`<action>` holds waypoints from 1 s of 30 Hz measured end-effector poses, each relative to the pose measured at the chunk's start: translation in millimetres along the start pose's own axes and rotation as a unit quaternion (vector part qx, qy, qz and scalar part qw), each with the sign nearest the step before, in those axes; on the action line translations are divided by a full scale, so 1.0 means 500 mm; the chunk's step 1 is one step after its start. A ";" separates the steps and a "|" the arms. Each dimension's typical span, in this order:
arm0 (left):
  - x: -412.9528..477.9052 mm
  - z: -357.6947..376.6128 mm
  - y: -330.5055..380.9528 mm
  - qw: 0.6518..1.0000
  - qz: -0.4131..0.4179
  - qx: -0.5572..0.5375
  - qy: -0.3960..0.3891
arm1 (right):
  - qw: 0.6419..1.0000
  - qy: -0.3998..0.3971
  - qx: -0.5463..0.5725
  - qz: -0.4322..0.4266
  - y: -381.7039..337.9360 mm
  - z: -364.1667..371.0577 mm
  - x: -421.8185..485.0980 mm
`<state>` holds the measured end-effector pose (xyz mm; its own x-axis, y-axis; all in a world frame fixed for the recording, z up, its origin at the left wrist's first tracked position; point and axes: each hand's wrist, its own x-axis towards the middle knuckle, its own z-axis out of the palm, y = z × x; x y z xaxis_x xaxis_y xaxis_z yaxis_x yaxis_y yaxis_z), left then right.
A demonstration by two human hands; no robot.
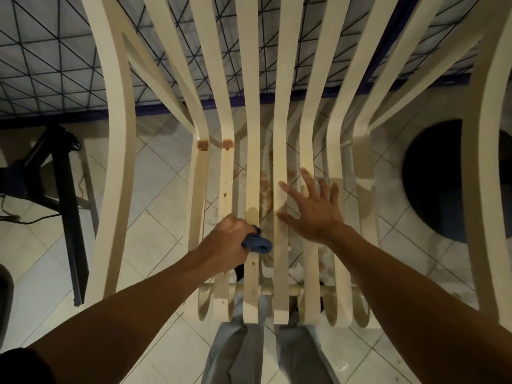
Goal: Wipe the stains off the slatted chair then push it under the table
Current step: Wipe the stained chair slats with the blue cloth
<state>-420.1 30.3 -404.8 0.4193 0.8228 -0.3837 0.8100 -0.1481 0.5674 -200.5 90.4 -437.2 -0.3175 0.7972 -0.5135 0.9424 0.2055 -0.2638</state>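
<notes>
Two hands are in view, both working on the slatted chair [280, 134]. The chair stands on the tiled floor [155, 189], directly in front of your legs, and its cream slats run away from you and curve upward in front of the edge of the desk [55, 65]. The desk carries a pale cover crossed by dark lines.

Your left hand [230, 239] is closed into a fist around a bunched blue cloth [256, 243]. It holds the cloth against a seat slat left of centre, and part of the cloth protrudes on the thumb side.

Your right hand [310, 212] is wide, fingers straight and spread. Its palm faces down over the centre-right seat slats. It holds nothing. You cannot tell whether the palm bears on the slats or only hovers just above them.

Brown stains [202, 144] sit at the bend of the two slats left of centre, where seat meets back. Smaller brown spots run down the second of these slats. More brownish marks show through the gaps beside your right hand; you cannot tell whether they lie on the chair or the floor.

Note also:
- grey trousers [235, 356] below the front rail;
- a black stand [63, 176] at the left;
- a dark round shape [432, 178] at the right, partly hidden by a chair arm.
</notes>
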 end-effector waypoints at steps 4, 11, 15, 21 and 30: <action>0.002 -0.029 0.030 0.998 0.024 -0.008 0.060 | 1.000 -0.002 0.012 -0.003 -0.001 -0.006 -0.001; -0.067 0.026 0.052 0.999 -0.011 -0.012 0.036 | 1.000 0.004 0.005 0.000 0.005 0.007 0.000; -0.043 0.009 0.035 1.000 -0.017 -0.011 0.005 | 1.000 0.013 0.003 -0.003 0.003 0.005 0.000; -0.018 -0.005 0.046 0.998 -0.041 0.017 0.033 | 1.000 0.017 -0.007 -0.003 0.004 0.006 0.002; -0.154 0.086 0.080 0.999 0.017 0.029 0.027 | 1.000 -0.004 0.007 0.005 0.003 -0.004 -0.008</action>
<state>-402.2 -62.7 -383.9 0.4250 0.8451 -0.3243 0.8189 -0.2063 0.5356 -197.9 88.7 -434.0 -0.3090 0.7946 -0.5227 0.9441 0.1898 -0.2696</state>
